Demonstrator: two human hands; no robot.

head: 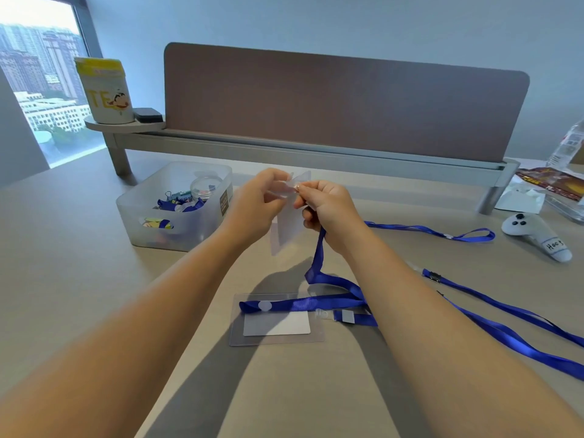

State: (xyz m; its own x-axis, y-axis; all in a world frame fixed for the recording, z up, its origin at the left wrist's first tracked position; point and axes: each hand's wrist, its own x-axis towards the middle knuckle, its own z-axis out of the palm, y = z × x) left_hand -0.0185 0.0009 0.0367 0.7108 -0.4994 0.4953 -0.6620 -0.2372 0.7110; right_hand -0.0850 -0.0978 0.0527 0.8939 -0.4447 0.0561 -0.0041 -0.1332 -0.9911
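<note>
The badge sleeve [290,216] looks like clear glossy plastic, the blue lanyard [328,279] woven cloth, the desk [79,279] matt.

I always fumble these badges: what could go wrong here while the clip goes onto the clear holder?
1. The left hand and right hand pinch the holder only near its top, up in the air, so it may slip or twist out.
2. The lanyard hangs from the right hand and lies across a second holder on the table; a tug could drag that one along.
</note>
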